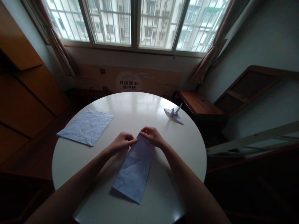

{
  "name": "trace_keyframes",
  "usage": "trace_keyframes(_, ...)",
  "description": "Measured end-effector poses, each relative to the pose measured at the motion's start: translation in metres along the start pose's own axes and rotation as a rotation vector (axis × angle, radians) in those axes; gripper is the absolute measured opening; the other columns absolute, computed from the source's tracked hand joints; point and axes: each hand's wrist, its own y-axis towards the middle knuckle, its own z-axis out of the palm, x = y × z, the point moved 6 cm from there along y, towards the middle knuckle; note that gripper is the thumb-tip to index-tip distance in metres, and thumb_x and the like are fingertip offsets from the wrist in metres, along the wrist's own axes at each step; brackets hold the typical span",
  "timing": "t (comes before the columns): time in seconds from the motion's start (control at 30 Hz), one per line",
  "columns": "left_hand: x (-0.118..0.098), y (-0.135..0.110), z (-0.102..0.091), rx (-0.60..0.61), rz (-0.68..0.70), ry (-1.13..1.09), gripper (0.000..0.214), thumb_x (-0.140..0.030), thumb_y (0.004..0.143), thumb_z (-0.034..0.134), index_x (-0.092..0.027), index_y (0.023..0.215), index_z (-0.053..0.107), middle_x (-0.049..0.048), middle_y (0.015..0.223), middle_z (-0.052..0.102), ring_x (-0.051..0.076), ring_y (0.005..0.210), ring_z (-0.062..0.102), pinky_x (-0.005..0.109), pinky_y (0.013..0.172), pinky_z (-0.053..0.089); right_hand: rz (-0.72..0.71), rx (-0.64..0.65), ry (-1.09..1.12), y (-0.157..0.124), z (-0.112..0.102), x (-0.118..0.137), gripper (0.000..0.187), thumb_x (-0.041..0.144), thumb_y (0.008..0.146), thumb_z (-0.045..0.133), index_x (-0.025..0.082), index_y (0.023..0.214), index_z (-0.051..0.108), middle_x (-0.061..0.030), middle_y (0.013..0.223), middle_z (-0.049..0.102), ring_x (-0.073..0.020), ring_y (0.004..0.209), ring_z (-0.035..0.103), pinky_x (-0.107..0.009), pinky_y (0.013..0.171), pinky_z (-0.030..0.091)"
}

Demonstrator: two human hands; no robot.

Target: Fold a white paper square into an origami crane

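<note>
A long folded sheet of paper (135, 168), pale and creased, slants across the near middle of the round white table. My left hand (123, 141) pinches its far left edge between thumb and fingers. At the far right corner, my right hand (151, 136) has its fingers closed on the same paper. The near end of the strip rises slightly and casts a shadow on the tabletop. Off to the left lies a larger creased paper sheet (87, 126), flat and apart from my hands. A folded paper crane (174, 113) stands at the right back of the table.
The round white table (77, 171) has a glossy top. Beyond it, a printed cardboard panel (158, 79) leans below the barred window (112, 25). A wooden stool (198, 102) stands behind at the right, and an orange-brown cabinet (25, 93) is on the left.
</note>
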Motion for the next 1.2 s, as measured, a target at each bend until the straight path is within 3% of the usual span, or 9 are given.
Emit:
trace_keyframes(0.23, 0.003, 0.001, 0.0, 0.002, 0.046, 0.057, 0.034, -0.045, 0.072, 0.07, -0.012, 0.063, 0.07, 0.0024, 0.053, 0.061, 0.011, 0.048, 0.05, 0.02, 0.046, 0.036, 0.105, -0.299, 0.067, 0.004, -0.035, -0.02, 0.03, 0.045, 0.067, 0.065, 0.015, 0.07, 0.066, -0.0015, 0.06, 0.062, -0.0132, 0.055, 0.054, -0.025, 0.051, 0.041)
trace_keyframes(0.43, 0.002, 0.002, -0.004, -0.027, 0.065, 0.1, 0.034, -0.046, 0.071, 0.069, -0.013, 0.063, 0.071, 0.0028, 0.056, 0.063, 0.012, 0.052, 0.052, 0.02, 0.048, 0.035, 0.136, -0.526, -0.071, 0.002, -0.065, -0.031, 0.032, 0.046, 0.068, 0.061, 0.015, 0.072, 0.067, -0.0057, 0.064, 0.066, -0.0175, 0.059, 0.059, -0.028, 0.055, 0.045)
trace_keyframes(0.53, -0.003, 0.0, -0.006, -0.027, 0.057, 0.072, 0.035, -0.046, 0.07, 0.07, -0.013, 0.062, 0.071, 0.0029, 0.056, 0.062, 0.012, 0.052, 0.051, 0.02, 0.046, 0.033, 0.143, -0.581, -0.12, 0.0, -0.075, -0.035, 0.034, 0.048, 0.068, 0.06, 0.015, 0.073, 0.067, -0.0075, 0.068, 0.068, -0.0193, 0.063, 0.061, -0.029, 0.057, 0.047)
trace_keyframes(0.7, -0.004, -0.001, -0.006, -0.01, 0.033, 0.008, 0.034, -0.046, 0.068, 0.073, -0.012, 0.064, 0.071, 0.0043, 0.058, 0.064, 0.013, 0.053, 0.055, 0.021, 0.047, 0.036, 0.159, -0.591, -0.129, 0.0, -0.078, -0.037, 0.034, 0.048, 0.068, 0.06, 0.015, 0.073, 0.067, -0.0081, 0.07, 0.068, -0.0197, 0.063, 0.061, -0.031, 0.059, 0.047)
trace_keyframes(0.8, -0.004, -0.002, -0.002, 0.033, 0.027, -0.079, 0.041, -0.041, 0.068, 0.076, -0.013, 0.098, 0.072, 0.0043, 0.067, 0.068, 0.014, 0.059, 0.059, 0.022, 0.053, 0.041, 0.146, -0.557, -0.072, 0.001, -0.072, -0.036, 0.034, 0.048, 0.068, 0.06, 0.015, 0.075, 0.066, -0.0067, 0.069, 0.067, -0.0184, 0.062, 0.06, -0.03, 0.057, 0.046)
trace_keyframes(0.9, -0.006, -0.004, 0.004, 0.091, 0.065, -0.113, 0.063, -0.036, 0.072, 0.074, -0.016, 0.129, 0.057, 0.0044, 0.077, 0.07, 0.014, 0.065, 0.061, 0.021, 0.056, 0.042, 0.149, -0.489, 0.033, 0.003, -0.06, -0.035, 0.035, 0.049, 0.067, 0.061, 0.015, 0.076, 0.064, -0.0039, 0.066, 0.064, -0.0163, 0.059, 0.057, -0.027, 0.054, 0.044)
trace_keyframes(0.97, -0.009, -0.005, 0.007, 0.116, 0.101, -0.06, 0.056, -0.035, 0.074, 0.072, -0.014, 0.125, 0.061, 0.0057, 0.079, 0.07, 0.014, 0.066, 0.061, 0.02, 0.055, 0.041, 0.145, -0.429, 0.09, 0.005, -0.051, -0.034, 0.034, 0.049, 0.068, 0.062, 0.016, 0.076, 0.064, -0.003, 0.066, 0.063, -0.0153, 0.059, 0.056, -0.026, 0.053, 0.043)
trace_keyframes(1.07, -0.007, -0.004, 0.007, 0.108, 0.113, 0.046, 0.037, -0.037, 0.075, 0.07, -0.013, 0.104, 0.073, 0.0062, 0.072, 0.069, 0.013, 0.059, 0.057, 0.02, 0.05, 0.039, 0.107, -0.361, 0.095, 0.007, -0.043, -0.031, 0.031, 0.046, 0.07, 0.062, 0.016, 0.078, 0.064, -0.0046, 0.071, 0.066, -0.0159, 0.064, 0.058, -0.027, 0.058, 0.046)
trace_keyframes(1.2, 0.001, 0.003, -0.009, -0.124, 0.085, 0.026, 0.043, -0.04, 0.074, 0.069, -0.012, 0.106, 0.072, 0.0107, 0.087, 0.073, 0.015, 0.062, 0.06, 0.021, 0.05, 0.042, 0.029, -0.475, -0.087, 0.004, -0.052, -0.023, 0.028, 0.038, 0.075, 0.059, 0.015, 0.091, 0.067, -0.0094, 0.092, 0.068, -0.0194, 0.082, 0.062, -0.032, 0.072, 0.049)
